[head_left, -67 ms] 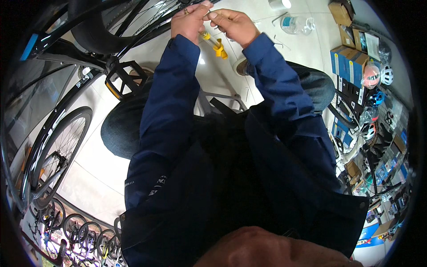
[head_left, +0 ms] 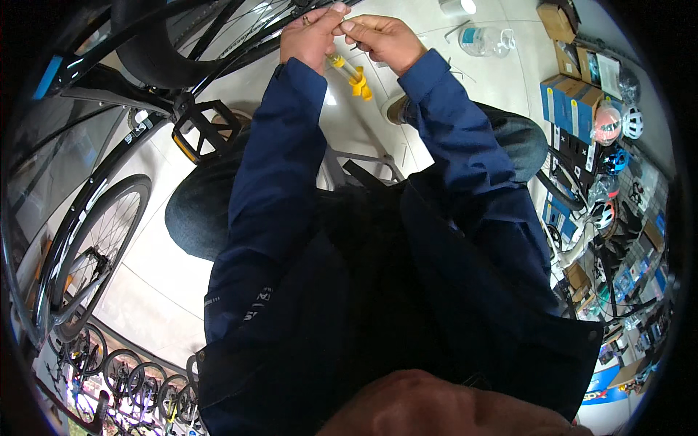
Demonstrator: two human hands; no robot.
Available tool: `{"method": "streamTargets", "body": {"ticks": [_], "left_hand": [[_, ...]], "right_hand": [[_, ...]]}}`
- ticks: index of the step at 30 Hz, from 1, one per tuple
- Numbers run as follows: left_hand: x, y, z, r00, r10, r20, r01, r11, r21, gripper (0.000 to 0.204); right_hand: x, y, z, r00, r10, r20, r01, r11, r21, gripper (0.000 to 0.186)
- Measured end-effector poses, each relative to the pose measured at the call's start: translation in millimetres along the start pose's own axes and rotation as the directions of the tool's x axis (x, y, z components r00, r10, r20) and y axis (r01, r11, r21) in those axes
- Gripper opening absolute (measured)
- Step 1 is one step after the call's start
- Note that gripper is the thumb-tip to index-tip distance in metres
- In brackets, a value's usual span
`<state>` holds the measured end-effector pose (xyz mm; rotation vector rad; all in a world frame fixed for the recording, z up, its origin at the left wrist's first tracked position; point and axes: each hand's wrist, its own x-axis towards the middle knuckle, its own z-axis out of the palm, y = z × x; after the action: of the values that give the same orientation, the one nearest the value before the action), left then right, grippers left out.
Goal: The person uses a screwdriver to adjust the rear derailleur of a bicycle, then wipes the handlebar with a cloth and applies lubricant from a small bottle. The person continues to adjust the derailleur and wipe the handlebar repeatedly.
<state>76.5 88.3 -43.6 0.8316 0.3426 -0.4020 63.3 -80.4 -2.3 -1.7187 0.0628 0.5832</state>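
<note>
My left hand [head_left: 309, 40] and my right hand [head_left: 382, 43] meet at the top centre, beside a black bicycle's rear wheel and chain [head_left: 251, 22]. Fingertips of both are pinched close together around a small thin piece, too small to name. A yellow tool with a clear shaft [head_left: 360, 83] shows just below my left hand; I cannot tell whether it is held or lies beyond it. A black pedal [head_left: 203, 127] is left of my forearms.
A plastic bottle [head_left: 483, 41], a white cup [head_left: 456, 6] and hex keys [head_left: 456, 29] lie on the tiled floor [head_left: 509, 76]. Blue boxes [head_left: 571, 109] and helmets [head_left: 631, 123] line the right. Several bicycles [head_left: 149, 385] stand lower left, behind me.
My right hand has shifted very slightly; otherwise the scene looks the same.
</note>
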Motion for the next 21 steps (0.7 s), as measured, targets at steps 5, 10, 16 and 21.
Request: {"method": "streamTargets", "body": {"ticks": [5, 10, 16, 21], "left_hand": [[-2.6, -1.3, -14.3, 0.995, -0.031, -0.096, 0.020, 0.994, -0.111, 0.013], [-4.7, 2.5, -9.6, 0.993, -0.105, -0.052, 0.095, 0.981, -0.170, 0.016], [-4.3, 7.9, 6.3, 0.990, -0.083, -0.113, 0.064, 0.986, -0.155, 0.015], [6.3, -0.6, -7.5, 0.999, -0.036, -0.021, 0.029, 0.966, -0.257, 0.015]], "right_hand": [[24.8, -6.2, -11.6, 0.973, -0.101, -0.208, 0.133, 0.980, 0.146, 0.022], [48.4, -12.8, 15.5, 0.926, -0.189, -0.327, 0.323, 0.847, 0.423, 0.012], [58.1, -7.7, 26.3, 0.901, -0.142, -0.409, 0.323, 0.849, 0.418, 0.009], [61.3, -8.4, 29.6, 0.907, -0.165, -0.388, 0.348, 0.813, 0.467, 0.009]]}}
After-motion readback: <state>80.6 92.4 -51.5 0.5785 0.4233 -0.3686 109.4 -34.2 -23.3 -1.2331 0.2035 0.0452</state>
